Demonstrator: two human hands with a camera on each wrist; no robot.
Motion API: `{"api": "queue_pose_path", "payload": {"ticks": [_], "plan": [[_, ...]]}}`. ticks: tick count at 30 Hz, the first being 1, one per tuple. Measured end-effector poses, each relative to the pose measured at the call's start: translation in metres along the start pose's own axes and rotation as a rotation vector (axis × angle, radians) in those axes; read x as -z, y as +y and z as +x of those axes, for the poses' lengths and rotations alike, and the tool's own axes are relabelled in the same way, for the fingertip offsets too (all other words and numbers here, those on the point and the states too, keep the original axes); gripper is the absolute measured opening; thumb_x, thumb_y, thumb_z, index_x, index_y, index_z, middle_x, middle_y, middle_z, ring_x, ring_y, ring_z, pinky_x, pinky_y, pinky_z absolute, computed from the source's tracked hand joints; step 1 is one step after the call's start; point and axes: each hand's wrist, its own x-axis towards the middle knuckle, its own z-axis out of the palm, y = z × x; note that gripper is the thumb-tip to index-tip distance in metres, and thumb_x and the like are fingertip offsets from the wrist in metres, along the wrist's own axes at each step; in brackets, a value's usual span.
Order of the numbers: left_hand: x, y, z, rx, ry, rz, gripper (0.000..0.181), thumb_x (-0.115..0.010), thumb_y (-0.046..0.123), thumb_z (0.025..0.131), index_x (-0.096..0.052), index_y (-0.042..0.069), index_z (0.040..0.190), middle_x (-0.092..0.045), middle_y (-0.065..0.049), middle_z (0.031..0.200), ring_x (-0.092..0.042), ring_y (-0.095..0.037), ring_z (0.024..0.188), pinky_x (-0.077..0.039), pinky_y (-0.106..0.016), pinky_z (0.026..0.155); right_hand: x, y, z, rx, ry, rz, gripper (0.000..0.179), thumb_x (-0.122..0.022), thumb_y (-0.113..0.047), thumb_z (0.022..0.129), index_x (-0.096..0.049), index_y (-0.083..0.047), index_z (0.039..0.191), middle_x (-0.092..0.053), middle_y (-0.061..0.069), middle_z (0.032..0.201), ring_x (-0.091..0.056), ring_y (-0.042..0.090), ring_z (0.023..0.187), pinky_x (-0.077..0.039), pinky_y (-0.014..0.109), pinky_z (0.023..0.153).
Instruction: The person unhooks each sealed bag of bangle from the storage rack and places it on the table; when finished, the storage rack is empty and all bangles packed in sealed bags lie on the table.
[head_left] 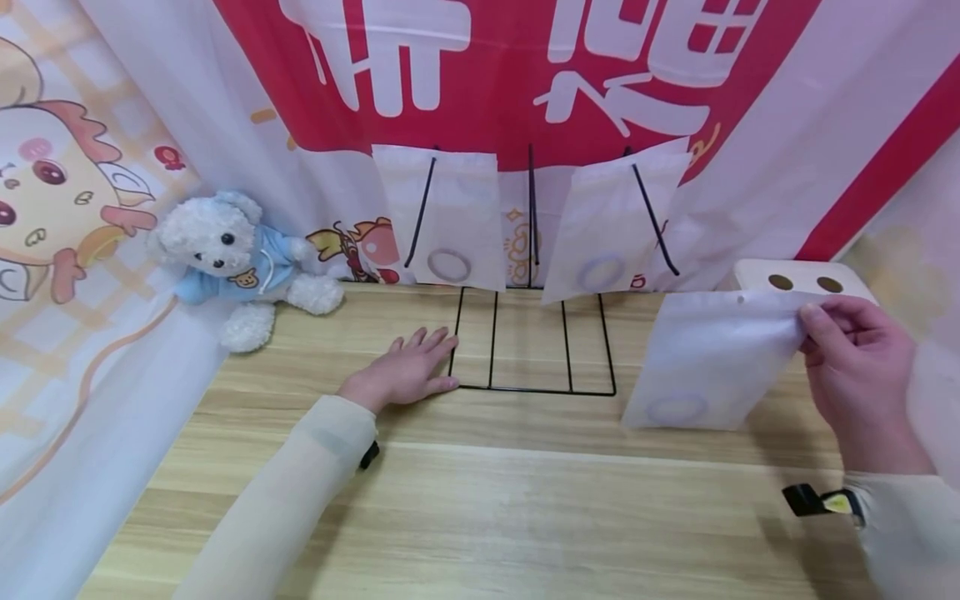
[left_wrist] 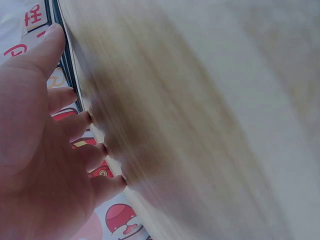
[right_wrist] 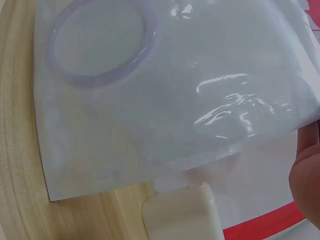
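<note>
My right hand [head_left: 858, 358] pinches a translucent zip bag [head_left: 716, 358] by its top right corner, and the bag hangs over the table. A pale purple ring [right_wrist: 102, 75] shows inside it in the right wrist view. My left hand [head_left: 405, 367] rests on the table with fingers spread, its fingertips at the left side of a black wire display rack [head_left: 551, 391]. Two similar bags hang from the rack's prongs: a left bag [head_left: 457, 208] and a right bag [head_left: 622, 200], each with a ring at the bottom. A middle prong [head_left: 532, 208] carries no bag.
A white plush bear [head_left: 225, 250] in a blue hoodie sits at the left back. Behind my right hand stands a white block [head_left: 802, 275] with round holes. Printed cloth [head_left: 495, 67] hangs behind the wood-grain table [head_left: 487, 517].
</note>
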Motion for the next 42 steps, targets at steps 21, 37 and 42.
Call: {"api": "queue_pose_path", "payload": {"ticks": [21, 37, 42], "plan": [[-0.003, -0.004, 0.003, -0.015, 0.012, -0.020, 0.081, -0.051, 0.057, 0.111, -0.023, 0.015, 0.174, -0.014, -0.018, 0.182, -0.014, -0.055, 0.165, -0.013, -0.078, 0.129, -0.007, 0.029, 0.047, -0.242, 0.085, -0.102, 0.020, -0.085, -0.005, 0.090, -0.075, -0.007, 0.108, -0.062, 0.001, 0.076, -0.055, 0.013, 0.063, -0.054, 0.021, 0.055], [-0.004, -0.005, 0.003, -0.016, 0.013, -0.033, 0.082, -0.052, 0.058, 0.110, -0.024, 0.014, 0.173, -0.014, -0.019, 0.182, -0.014, -0.055, 0.164, -0.012, -0.079, 0.129, -0.002, 0.059, 0.060, -0.343, 0.073, -0.452, 0.022, -0.080, -0.024, 0.099, -0.073, -0.017, 0.118, -0.065, -0.008, 0.088, -0.060, 0.007, 0.086, -0.059, 0.012, 0.073], [-0.001, -0.002, 0.001, 0.006, -0.002, -0.012, 0.080, -0.052, 0.053, 0.112, -0.022, 0.014, 0.174, -0.012, -0.016, 0.182, -0.012, -0.051, 0.166, -0.012, -0.076, 0.131, 0.000, 0.066, 0.062, -0.372, 0.046, -0.549, 0.020, -0.075, -0.027, 0.102, -0.070, -0.021, 0.121, -0.064, -0.008, 0.099, -0.060, 0.007, 0.094, -0.058, 0.009, 0.075]]}}
